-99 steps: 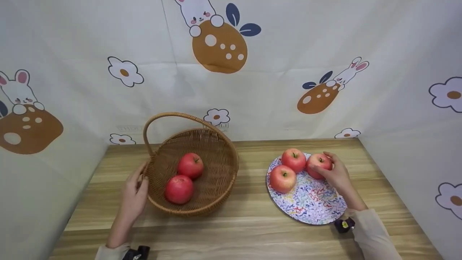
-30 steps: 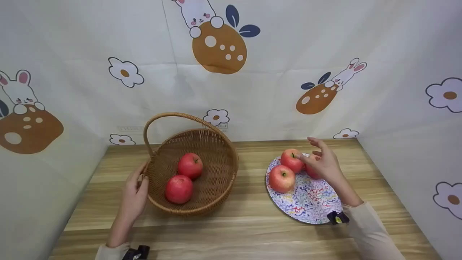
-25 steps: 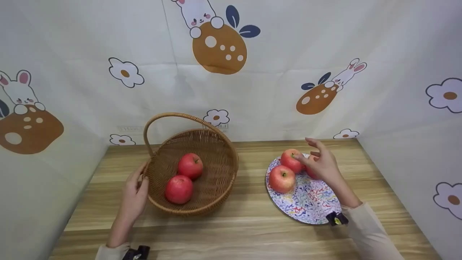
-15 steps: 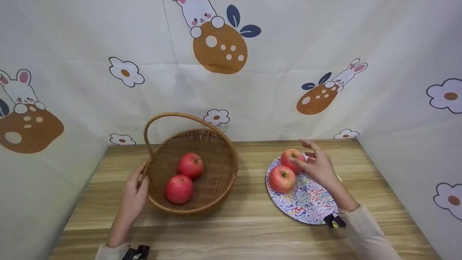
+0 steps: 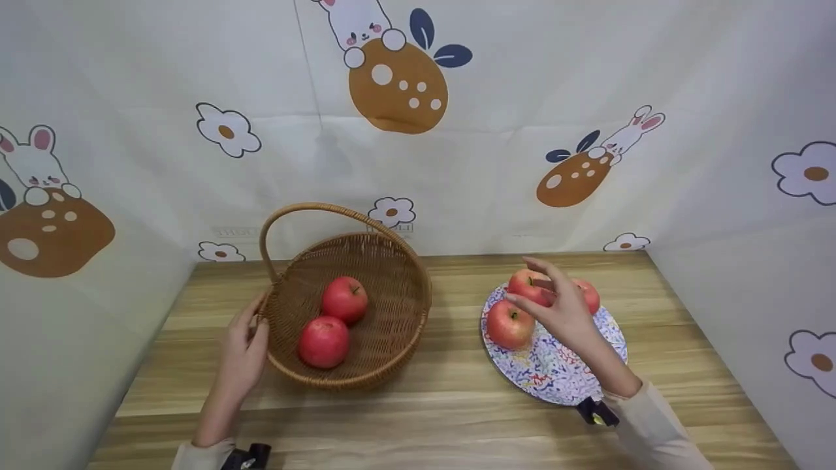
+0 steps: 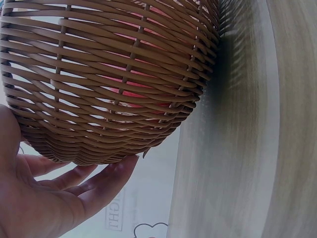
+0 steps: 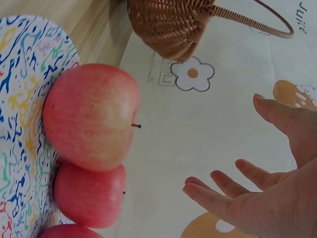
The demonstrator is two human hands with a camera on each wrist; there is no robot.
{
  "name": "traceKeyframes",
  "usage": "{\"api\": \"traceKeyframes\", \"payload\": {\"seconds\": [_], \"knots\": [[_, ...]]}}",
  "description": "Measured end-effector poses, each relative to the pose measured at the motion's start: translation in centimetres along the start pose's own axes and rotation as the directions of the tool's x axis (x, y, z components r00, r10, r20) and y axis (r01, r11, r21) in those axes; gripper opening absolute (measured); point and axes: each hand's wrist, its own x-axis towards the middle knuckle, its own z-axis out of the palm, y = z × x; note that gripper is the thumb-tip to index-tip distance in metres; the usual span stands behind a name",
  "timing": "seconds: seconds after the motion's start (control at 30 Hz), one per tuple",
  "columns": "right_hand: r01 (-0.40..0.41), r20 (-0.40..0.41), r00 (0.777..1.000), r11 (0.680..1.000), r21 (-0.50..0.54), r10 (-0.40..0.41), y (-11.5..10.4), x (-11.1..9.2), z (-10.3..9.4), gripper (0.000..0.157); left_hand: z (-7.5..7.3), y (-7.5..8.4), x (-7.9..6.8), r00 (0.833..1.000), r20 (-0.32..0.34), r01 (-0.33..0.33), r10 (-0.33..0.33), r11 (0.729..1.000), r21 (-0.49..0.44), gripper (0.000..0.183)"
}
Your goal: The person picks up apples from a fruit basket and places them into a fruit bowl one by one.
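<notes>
My left hand (image 5: 240, 359) holds the left side of a brown wicker basket (image 5: 395, 307) with a tall hooped handle. Seen from the left wrist, its fingers (image 6: 111, 181) lie against the woven outer wall. Two red apples (image 5: 345, 300) rest together inside the basket. Over a round plate (image 5: 565, 378) with a colourful squiggle pattern, my right hand (image 5: 567, 316) hovers with thumb and fingers spread and nothing between them. Three apples are on that plate: a paler one (image 5: 509, 326) at the front left, one at the back, and one (image 5: 588, 297) partly hidden behind the hand.
Both basket and plate stand on a wood-grain table (image 5: 450, 418), with bare tabletop between them. A pale curtain (image 5: 483, 156) printed with rabbits and flowers closes off the back and both sides. Each wrist wears a small black camera (image 5: 597, 411).
The right hand has come off the right-hand apple, lifted, and moved left towards the front-left apple. That right-hand apple shows again behind it. The left hand and basket have stayed put.
</notes>
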Motion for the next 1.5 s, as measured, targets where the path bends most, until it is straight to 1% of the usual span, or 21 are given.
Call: {"api": "traceKeyframes", "payload": {"seconds": [0.23,0.37,0.63,0.77,0.9,1.03,1.2,1.3,1.5], "knots": [[0.054,0.008,0.999,0.999,-0.003,-0.054,-1.0,-0.6,0.9,0.062,0.0,0.1,0.0,1.0,0.009,0.016,-0.016,1.0,-0.008,0.049],[0.069,0.007,0.998,0.997,0.025,-0.069,-1.4,-0.9,1.3,0.06,-0.1,0.2,-0.1,1.0,0.012,0.025,-0.025,1.0,-0.01,0.049],[0.099,0.008,0.995,0.992,0.081,-0.1,-2.6,-2.0,2.4,0.056,-0.1,0.1,-0.1,1.0,0.007,0.017,-0.017,1.0,-0.002,0.05],[0.119,0.004,0.993,0.991,0.069,-0.119,-3.2,-2.6,3.1,0.054,-0.1,0.1,-0.2,1.0,-0.004,0.013,-0.013,1.0,0.01,0.05],[0.157,-0.004,0.988,0.986,0.052,-0.157,-3.9,-3.2,3.8,0.053,0.0,-0.2,-0.1,1.0,-0.01,0.005,-0.005,1.0,0.022,0.049],[0.164,0.026,0.986,0.985,0.057,-0.166,-4.5,-3.6,4.3,0.054,0.0,-0.4,0.0,1.0,-0.009,0.002,-0.002,1.0,0.027,0.049],[0.157,0.074,0.984,0.986,0.057,-0.161,-5.2,-4.0,4.9,0.056,0.0,0.0,-0.1,1.0,-0.01,0.015,-0.014,0.999,0.045,0.049],[0.179,0.088,0.979,0.982,0.053,-0.183,-5.5,-4.2,5.3,0.057,0.0,0.3,-0.1,1.0,-0.011,0.027,-0.027,0.998,0.058,0.049],[0.207,0.133,0.966,0.972,0.114,-0.221,-6.2,-4.5,6.6,0.057,-0.1,0.2,-0.2,0.999,-0.004,0.044,-0.044,0.998,0.044,0.05]]}}
